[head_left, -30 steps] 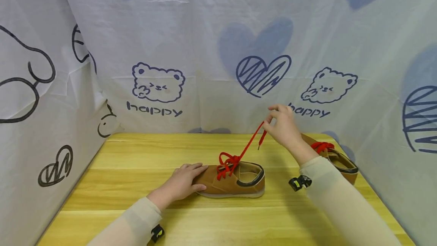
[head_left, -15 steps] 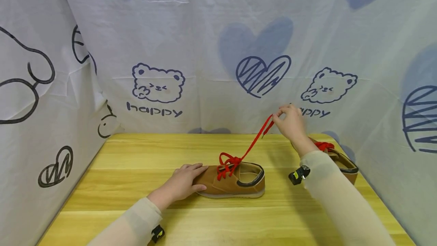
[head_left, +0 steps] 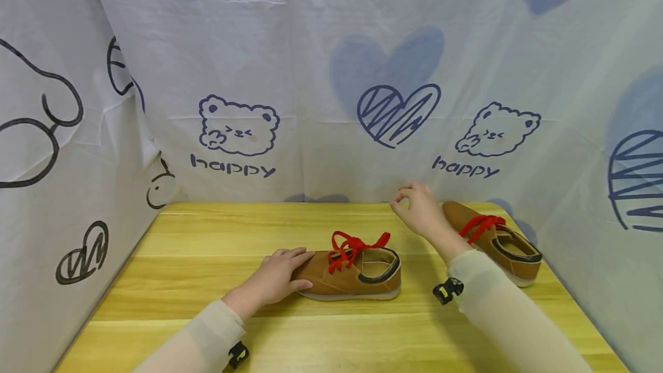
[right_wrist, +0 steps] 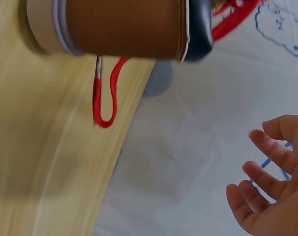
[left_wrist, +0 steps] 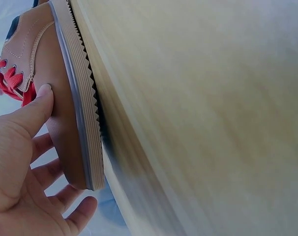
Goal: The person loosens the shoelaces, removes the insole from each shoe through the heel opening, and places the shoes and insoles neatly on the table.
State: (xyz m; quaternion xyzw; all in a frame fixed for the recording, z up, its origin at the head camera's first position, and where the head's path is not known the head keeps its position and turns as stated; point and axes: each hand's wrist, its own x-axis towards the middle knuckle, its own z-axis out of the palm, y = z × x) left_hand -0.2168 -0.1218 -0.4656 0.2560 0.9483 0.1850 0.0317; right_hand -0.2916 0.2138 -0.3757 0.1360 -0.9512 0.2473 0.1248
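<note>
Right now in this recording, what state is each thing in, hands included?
Middle brown lace-up shoe: upright, sole on wooden table.
Middle red lace: one loop raised, loose end on the far side.
Right brown lace-up shoe: upright, not held.
Right red lace: threaded; knot unclear.
Left hand: holding middle shoe's toe between thumb and fingers.
Right hand: raised, fingers bent, holding nothing.

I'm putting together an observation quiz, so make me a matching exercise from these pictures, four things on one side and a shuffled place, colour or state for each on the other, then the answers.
Things:
1. left hand
2. right hand
3. shoelaces
4. tabletop

Descriptions:
A. red
B. raised, holding nothing
C. yellowish, with wood grain
D. at the toe of the middle shoe

Pairs: 1-D, 2-B, 3-A, 4-C.
</note>
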